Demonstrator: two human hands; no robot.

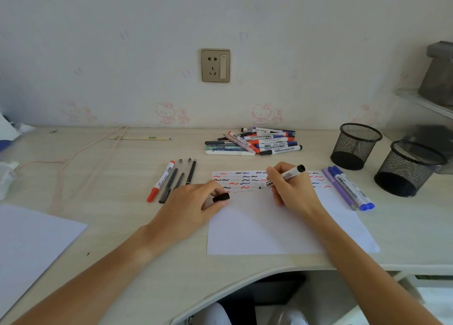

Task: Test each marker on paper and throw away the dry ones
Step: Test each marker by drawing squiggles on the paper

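My right hand (293, 190) grips an uncapped black whiteboard marker (286, 176), its tip touching the white paper (282, 226) just below rows of red, black and blue squiggles. My left hand (193, 207) rests at the paper's left edge and pinches the marker's black cap (221, 197). A pile of capped markers and pens (255, 142) lies behind the paper. To the paper's left lie a red-capped marker (161, 181) and three dark pens (180, 180). To its right lie blue and purple markers (346, 187).
Two black mesh pen cups (355, 146) (409, 169) stand at the right. Another white sheet (29, 246) lies at the front left. A pink cable (81, 150) trails across the back left beside a wooden stick (138, 137). The desk's front edge curves inward below the paper.
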